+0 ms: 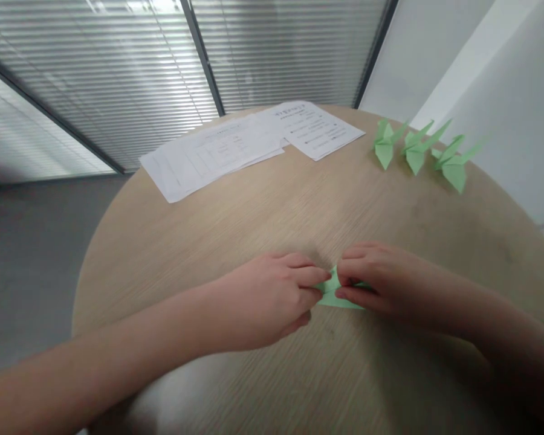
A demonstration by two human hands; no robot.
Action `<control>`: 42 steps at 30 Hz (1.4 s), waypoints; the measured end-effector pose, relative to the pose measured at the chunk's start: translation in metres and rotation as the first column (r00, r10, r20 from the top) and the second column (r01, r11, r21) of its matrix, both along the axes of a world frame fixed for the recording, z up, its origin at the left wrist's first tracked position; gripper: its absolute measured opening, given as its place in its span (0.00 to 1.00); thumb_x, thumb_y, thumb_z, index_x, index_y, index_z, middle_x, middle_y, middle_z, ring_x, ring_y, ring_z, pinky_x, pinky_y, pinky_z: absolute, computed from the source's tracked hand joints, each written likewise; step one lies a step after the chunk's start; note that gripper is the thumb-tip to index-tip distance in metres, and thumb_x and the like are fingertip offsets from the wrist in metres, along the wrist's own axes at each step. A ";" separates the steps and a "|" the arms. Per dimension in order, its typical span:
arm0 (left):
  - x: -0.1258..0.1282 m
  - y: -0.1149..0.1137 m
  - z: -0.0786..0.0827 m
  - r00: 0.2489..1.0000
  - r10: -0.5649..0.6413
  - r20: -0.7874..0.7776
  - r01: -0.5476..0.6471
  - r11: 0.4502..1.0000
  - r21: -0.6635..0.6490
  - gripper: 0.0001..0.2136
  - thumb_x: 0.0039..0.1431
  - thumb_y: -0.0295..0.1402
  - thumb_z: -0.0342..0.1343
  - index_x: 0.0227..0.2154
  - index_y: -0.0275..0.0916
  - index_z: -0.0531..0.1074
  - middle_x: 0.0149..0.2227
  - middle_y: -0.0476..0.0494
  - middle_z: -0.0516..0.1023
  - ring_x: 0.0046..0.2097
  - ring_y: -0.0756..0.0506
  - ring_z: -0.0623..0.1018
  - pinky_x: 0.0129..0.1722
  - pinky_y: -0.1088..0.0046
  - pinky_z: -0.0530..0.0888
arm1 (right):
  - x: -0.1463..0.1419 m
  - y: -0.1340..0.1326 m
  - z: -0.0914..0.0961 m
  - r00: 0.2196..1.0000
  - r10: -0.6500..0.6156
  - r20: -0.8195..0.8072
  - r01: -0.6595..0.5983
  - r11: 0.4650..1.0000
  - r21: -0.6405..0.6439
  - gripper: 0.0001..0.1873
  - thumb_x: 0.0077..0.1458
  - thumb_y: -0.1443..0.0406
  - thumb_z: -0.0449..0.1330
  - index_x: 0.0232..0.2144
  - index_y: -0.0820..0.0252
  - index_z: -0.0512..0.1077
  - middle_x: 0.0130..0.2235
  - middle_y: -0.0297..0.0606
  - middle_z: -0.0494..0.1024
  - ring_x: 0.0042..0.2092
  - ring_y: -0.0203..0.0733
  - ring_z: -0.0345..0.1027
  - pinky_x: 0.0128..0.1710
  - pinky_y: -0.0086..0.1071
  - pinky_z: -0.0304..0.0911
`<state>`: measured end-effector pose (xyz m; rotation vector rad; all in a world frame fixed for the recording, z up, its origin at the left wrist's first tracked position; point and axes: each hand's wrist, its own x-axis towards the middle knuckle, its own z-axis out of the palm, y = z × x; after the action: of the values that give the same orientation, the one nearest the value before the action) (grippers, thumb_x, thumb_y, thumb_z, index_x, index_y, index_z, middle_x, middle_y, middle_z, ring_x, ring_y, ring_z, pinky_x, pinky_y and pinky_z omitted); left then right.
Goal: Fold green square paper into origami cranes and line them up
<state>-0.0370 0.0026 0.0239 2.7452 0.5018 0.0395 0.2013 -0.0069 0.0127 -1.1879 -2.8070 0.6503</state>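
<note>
A small folded piece of green paper (333, 295) lies on the round wooden table (263, 223) near its front edge. My left hand (272, 299) pinches its left side with curled fingers. My right hand (381, 281) grips its right side, fingers bent over the paper. Most of the paper is hidden under my fingers. Three finished green paper cranes (417, 151) stand in a row at the far right of the table.
Several white printed sheets (217, 154) lie spread across the far side of the table, with another sheet (320, 128) beside them. Window blinds and a grey floor lie beyond the table's edge; a white wall stands at the right.
</note>
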 end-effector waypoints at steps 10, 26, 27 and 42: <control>-0.029 0.008 -0.019 0.980 -0.060 0.191 0.084 0.989 -0.125 0.17 0.66 0.28 0.52 0.56 0.42 0.73 0.57 0.43 0.77 0.59 0.42 0.75 0.64 0.62 0.66 | 0.003 0.004 -0.010 0.995 0.053 -0.085 -0.049 0.997 0.054 0.11 0.61 0.66 0.58 0.25 0.55 0.69 0.26 0.33 0.71 0.29 0.40 0.64 0.30 0.36 0.56; -0.026 0.006 -0.025 0.991 0.020 0.130 0.022 0.948 -0.318 0.26 0.58 0.42 0.63 0.60 0.55 0.70 0.58 0.49 0.77 0.62 0.36 0.72 0.66 0.54 0.64 | 0.001 0.008 -0.008 0.992 0.037 -0.118 -0.038 0.999 -0.004 0.15 0.65 0.62 0.54 0.25 0.52 0.69 0.26 0.34 0.73 0.28 0.41 0.65 0.32 0.38 0.59; -0.026 0.006 -0.025 0.990 0.015 0.139 0.028 0.953 -0.301 0.26 0.59 0.43 0.63 0.60 0.54 0.70 0.58 0.49 0.76 0.62 0.36 0.72 0.66 0.54 0.64 | 0.001 0.008 -0.008 0.992 0.035 -0.122 -0.036 0.999 -0.007 0.15 0.65 0.62 0.54 0.25 0.52 0.69 0.26 0.33 0.72 0.28 0.41 0.65 0.32 0.38 0.59; -0.026 0.006 -0.024 0.992 -0.010 0.124 0.045 0.958 -0.284 0.28 0.59 0.43 0.63 0.62 0.51 0.68 0.60 0.46 0.75 0.62 0.36 0.71 0.68 0.54 0.61 | 0.001 0.008 -0.009 0.994 0.097 -0.059 -0.094 0.994 0.064 0.12 0.63 0.66 0.56 0.26 0.54 0.70 0.26 0.33 0.71 0.29 0.40 0.63 0.32 0.37 0.57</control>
<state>-0.0630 0.0085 0.0003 2.4474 0.4004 0.1165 0.2028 0.0013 0.0035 -1.0111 -2.8245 0.5902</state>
